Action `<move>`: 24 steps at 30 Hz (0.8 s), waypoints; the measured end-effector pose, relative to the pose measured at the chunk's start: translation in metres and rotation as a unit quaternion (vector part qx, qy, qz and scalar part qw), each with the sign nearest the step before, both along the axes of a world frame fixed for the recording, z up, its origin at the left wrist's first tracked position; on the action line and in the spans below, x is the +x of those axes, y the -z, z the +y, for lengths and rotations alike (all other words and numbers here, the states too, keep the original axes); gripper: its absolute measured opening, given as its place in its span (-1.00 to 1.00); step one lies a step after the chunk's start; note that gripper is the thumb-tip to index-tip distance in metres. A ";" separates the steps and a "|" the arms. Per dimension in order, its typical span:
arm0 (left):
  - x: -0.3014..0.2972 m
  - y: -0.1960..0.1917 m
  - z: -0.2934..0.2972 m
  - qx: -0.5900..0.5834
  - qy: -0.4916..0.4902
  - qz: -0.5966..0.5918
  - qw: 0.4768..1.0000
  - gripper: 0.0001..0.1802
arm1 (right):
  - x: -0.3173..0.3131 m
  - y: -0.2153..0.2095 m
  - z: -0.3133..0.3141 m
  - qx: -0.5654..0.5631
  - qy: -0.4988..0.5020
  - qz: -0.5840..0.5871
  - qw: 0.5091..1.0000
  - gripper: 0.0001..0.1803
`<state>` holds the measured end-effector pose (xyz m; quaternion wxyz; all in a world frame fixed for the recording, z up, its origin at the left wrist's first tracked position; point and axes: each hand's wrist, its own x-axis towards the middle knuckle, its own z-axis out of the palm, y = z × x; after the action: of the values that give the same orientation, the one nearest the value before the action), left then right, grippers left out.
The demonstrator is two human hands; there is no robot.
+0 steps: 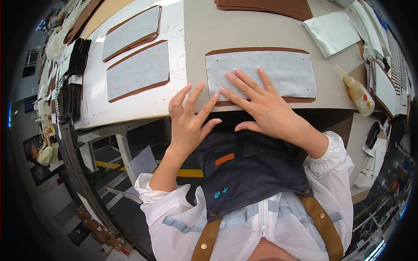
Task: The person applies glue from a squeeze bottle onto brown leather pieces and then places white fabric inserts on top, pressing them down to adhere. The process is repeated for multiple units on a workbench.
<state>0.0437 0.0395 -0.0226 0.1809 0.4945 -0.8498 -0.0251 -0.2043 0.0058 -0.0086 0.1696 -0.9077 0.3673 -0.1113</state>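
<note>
A brown panel [257, 49] lies on the table before me, with a light grey sheet [291, 74] on top of it. Brown strips show along its far and near edges, and small holes sit near two corners of the sheet. My right hand [265, 100] rests on the sheet with its fingers spread. Just left of the sheet, over the table's near edge, hovers my left hand [189, 115], its fingers apart and nothing in them. The left index fingertip comes close to the sheet's lower left corner; whether it touches, I cannot tell.
Two stacks of similar panels, a farther stack [133, 32] and a nearer stack [138, 71], lie on the white board at left. Brown sheets [265, 8] are at the far edge. Rightward are a glue bottle [360, 98] with a nozzle and white sheets [333, 34].
</note>
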 end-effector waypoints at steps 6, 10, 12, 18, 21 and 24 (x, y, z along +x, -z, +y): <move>0.005 0.004 -0.005 -0.004 0.042 -0.051 0.998 -0.31 | -0.001 0.003 -0.001 -0.004 -0.003 0.011 1.000 0.06; 0.010 0.000 -0.010 -0.007 0.065 -0.072 0.995 -0.33 | -0.002 0.001 0.000 -0.006 -0.004 0.015 1.000 0.11; 0.011 -0.001 -0.010 -0.007 0.069 -0.081 0.994 -0.34 | -0.003 -0.002 0.001 0.009 0.002 0.012 1.000 0.14; 0.015 -0.001 -0.014 -0.018 0.080 -0.080 0.993 -0.36 | -0.008 -0.003 0.006 0.002 0.022 0.017 1.000 0.18; 0.016 -0.003 -0.018 -0.018 0.086 -0.033 0.996 -0.34 | -0.008 -0.003 0.008 0.000 0.029 0.031 0.999 0.19; 0.014 0.004 -0.020 -0.015 0.075 0.042 0.996 -0.32 | -0.011 -0.007 0.012 -0.002 0.037 0.011 0.999 0.16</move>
<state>0.0579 0.0193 -0.0262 0.2217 0.4255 -0.8761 -0.0470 -0.2157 0.0180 -0.0015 0.1593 -0.8951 0.4020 -0.1085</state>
